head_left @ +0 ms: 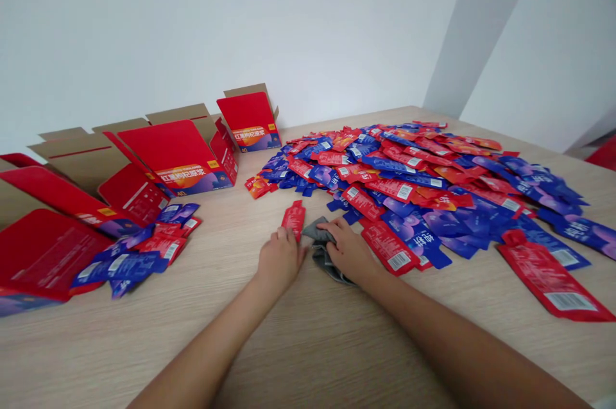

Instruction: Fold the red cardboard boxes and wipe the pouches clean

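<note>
Currently, red pouch (294, 217) juts beyond left hand (282, 260).

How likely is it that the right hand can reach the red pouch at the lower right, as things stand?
Probably yes: nothing seems to lie over the red pouch, but the right hand holds a grey cloth and may need to release it first.

A single camera, worn on the person's head, looks forward and down across the counter (235, 229) from above its near side. The left hand (280, 260) and right hand (349, 247) fall close to the lens, just below mid-frame. The wide view runs from red cartons (176, 152) at the left to heaped sachets (399, 171) at the right, with the white wall (192, 24) beyond across the top.
</note>
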A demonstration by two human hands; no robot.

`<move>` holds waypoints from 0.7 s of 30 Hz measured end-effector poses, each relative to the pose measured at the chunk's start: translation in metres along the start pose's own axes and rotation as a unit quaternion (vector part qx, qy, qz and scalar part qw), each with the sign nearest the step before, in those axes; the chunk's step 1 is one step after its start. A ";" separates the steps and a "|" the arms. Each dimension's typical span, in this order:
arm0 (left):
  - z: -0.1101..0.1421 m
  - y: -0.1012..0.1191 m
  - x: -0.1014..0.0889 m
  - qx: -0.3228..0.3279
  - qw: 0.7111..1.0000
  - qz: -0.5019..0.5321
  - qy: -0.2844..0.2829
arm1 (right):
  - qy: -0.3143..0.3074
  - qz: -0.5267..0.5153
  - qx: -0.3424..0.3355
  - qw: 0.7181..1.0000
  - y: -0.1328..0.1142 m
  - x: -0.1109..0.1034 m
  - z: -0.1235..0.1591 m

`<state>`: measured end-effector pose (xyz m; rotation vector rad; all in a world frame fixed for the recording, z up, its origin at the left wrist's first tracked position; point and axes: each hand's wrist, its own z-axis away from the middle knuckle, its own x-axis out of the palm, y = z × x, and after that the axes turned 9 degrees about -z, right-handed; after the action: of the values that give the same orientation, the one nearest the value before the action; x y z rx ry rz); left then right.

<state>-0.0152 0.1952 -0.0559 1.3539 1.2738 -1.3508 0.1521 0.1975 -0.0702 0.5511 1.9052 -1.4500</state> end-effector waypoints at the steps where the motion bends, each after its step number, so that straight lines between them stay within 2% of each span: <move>1: 0.012 0.001 -0.005 0.006 0.999 0.038 -0.010 | 0.004 0.000 0.001 1.000 0.000 0.001 0.000; 3: 0.026 -0.003 -0.011 0.026 0.994 0.106 -0.015 | 0.010 -0.002 -0.001 1.000 0.000 0.002 0.000; 5: 0.026 -0.014 -0.012 0.038 0.992 0.124 0.011 | 0.016 -0.007 -0.006 1.000 0.001 0.003 -0.001; 7: 0.020 -0.029 -0.010 0.019 0.996 0.090 0.024 | 0.024 -0.021 -0.009 0.999 0.003 0.004 0.000; 10: 0.014 -0.047 -0.005 -0.010 0.999 0.035 -0.014 | 0.045 -0.064 -0.021 0.997 0.003 0.005 0.003; 13: 0.016 -0.052 0.000 0.010 0.999 0.027 -0.039 | 0.052 -0.095 -0.074 0.991 -0.006 0.005 0.009; 15: 0.019 -0.049 0.003 0.030 0.997 0.057 -0.043 | 0.028 -0.087 -0.121 0.988 -0.015 0.005 0.015; 18: 0.018 -0.044 0.005 0.057 0.981 0.171 -0.066 | -0.041 -0.037 -0.172 0.984 -0.031 0.009 0.021; 21: 0.013 -0.045 0.003 0.045 0.945 0.297 -0.130 | -0.095 0.035 -0.158 0.982 -0.039 0.012 0.022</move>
<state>-0.0618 0.1893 -0.0553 1.4148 0.5620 -1.1134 0.1229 0.1647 -0.0563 0.3148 1.8919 -1.0853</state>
